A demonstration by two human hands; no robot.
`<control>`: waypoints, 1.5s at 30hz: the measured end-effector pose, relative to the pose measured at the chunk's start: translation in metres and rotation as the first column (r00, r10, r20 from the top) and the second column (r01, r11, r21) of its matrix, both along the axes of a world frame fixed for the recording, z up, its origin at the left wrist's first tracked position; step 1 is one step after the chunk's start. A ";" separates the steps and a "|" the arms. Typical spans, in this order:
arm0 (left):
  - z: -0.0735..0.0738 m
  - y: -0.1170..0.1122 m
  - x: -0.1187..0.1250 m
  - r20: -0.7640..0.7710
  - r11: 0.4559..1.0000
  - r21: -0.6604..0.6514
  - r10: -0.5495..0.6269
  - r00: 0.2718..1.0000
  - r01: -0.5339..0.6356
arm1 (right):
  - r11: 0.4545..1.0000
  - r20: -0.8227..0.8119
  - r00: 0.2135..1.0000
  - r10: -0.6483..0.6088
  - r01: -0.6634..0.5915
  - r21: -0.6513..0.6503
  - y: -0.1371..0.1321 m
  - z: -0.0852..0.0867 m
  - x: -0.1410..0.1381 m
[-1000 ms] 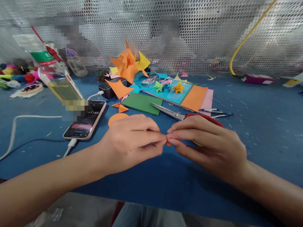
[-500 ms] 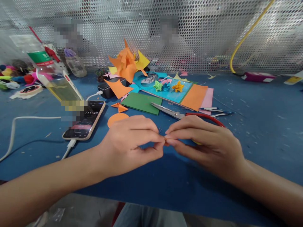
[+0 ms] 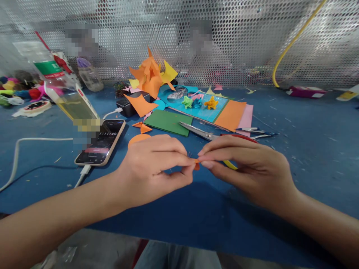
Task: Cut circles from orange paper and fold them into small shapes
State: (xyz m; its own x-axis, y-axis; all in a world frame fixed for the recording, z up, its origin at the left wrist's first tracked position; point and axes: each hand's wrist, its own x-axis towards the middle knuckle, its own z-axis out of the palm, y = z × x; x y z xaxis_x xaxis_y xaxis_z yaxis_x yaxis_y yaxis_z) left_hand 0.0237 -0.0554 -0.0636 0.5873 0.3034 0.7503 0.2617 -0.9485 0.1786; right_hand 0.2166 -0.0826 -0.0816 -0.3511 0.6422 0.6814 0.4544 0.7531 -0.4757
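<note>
head view: both forearms come in from the bottom corners and meet over the front part of the blue table. left hand lies palm inward, knuckles up, wrist low, with thumb and forefinger drawn together into a tight pinch at their tips; the other fingers curl loosely under. right hand mirrors it, forefinger stretched toward the left, thumb beneath, also pinched nearly closed. between the two pinches sits a small orange paper piece, gripped from both sides just above the table; most of it is hidden by the fingertips. a yellow strip shows under the right fingers; whether it is held i cannot tell. just behind the hands lie scissors with red handles, an orange paper circle and a phone on a cable.
</note>
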 end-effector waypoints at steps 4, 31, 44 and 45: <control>-0.001 0.001 0.000 0.065 0.994 -0.091 0.063 0.996 -0.057 | 0.996 -0.073 0.997 -0.040 0.034 -0.089 0.002 0.000 -0.001; 0.002 -0.001 0.003 -0.045 0.995 -0.097 -0.012 0.999 0.008 | 0.966 0.272 0.956 -0.110 0.039 0.255 -0.008 0.001 0.004; 0.003 -0.002 0.005 0.000 0.995 -0.104 0.009 1.000 -0.009 | 0.980 0.206 0.971 -0.120 0.083 0.182 -0.007 -0.001 0.002; 0.003 -0.002 0.004 -0.004 0.994 -0.109 0.008 1.000 -0.008 | 0.980 0.205 0.972 -0.118 0.081 0.180 -0.007 0.000 0.001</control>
State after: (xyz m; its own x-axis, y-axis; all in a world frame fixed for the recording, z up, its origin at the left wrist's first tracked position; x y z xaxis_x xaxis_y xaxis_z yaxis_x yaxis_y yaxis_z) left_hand 0.0282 -0.0576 -0.0604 0.5871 0.3883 0.7103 0.2700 -0.9211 0.2803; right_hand 0.2179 -0.0899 -0.0821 -0.4405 0.5626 0.6996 0.6079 0.7604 -0.2288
